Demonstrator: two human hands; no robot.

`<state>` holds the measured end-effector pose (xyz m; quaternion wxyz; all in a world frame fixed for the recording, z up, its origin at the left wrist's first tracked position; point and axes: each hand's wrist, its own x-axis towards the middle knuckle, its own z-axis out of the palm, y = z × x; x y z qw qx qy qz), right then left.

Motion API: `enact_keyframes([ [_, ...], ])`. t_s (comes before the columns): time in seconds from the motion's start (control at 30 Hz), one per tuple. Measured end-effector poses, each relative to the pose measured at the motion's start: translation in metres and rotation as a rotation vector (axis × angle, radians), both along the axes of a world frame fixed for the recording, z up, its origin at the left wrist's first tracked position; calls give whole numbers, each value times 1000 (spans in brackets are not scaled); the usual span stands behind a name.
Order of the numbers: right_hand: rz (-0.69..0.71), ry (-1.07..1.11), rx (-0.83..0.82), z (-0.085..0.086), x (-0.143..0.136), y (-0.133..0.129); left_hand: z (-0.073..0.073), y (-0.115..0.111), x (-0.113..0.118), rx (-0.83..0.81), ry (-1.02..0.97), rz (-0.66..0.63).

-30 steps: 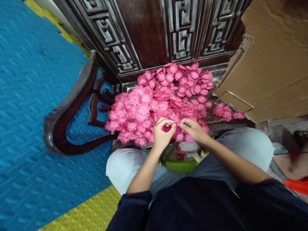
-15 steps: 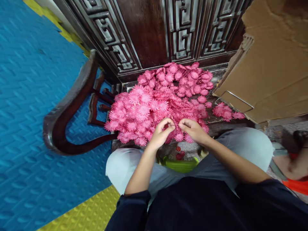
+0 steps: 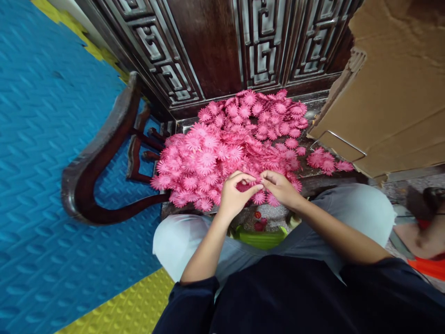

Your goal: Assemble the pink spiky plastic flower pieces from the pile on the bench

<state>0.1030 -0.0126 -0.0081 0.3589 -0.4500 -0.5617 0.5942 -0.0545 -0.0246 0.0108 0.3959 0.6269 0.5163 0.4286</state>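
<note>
A heap of pink artificial flower heads [image 3: 208, 157] covers the dark wooden bench seat in front of me. At the heap's near edge, my left hand [image 3: 238, 192] reaches right with thumb and fingers curved together in a pinch. Its fingertips meet those of my right hand [image 3: 278, 186], which is also closed in a pinch. Whatever lies between the fingertips is too small to make out against the pink behind it. Both hands hover just above the front of the pile.
A dark curved wooden armrest [image 3: 81, 171] stands at the left over blue foam matting [image 3: 41, 199]. Brown cardboard [image 3: 396, 93] with a metal wire handle [image 3: 344, 144] rises at the right. Below my hands is a green plastic object [image 3: 262, 239] between my knees. Another person's limb [image 3: 422, 236] shows far right.
My left hand has moved right, closing the gap so its fingertips now meet my right hand's. My right hand has barely shifted. The flower pile looks the same.
</note>
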Motion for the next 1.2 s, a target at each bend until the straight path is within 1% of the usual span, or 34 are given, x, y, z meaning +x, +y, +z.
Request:
enact_keyframes([
  [0.2, -12, 6, -10, 1, -1, -1, -5, -2, 2, 146, 242, 95],
  [0.3, -25, 2, 3, 1, -2, -1, -4, -3, 1, 158, 270, 96],
  [0.53, -67, -19, 0, -1, -1, 0, -1, -2, 0, 92, 184, 77],
  [0.7, -67, -29, 29, 0, -1, 0, -2, 0, -1, 15, 31, 73],
  [0.93, -68, -37, 62, -1, -2, -1, -3, 2, -2, -81, -128, 71],
  [1.2, -43, -22, 39, 2, -1, 0, -9, 3, -1, -226, -285, 69],
])
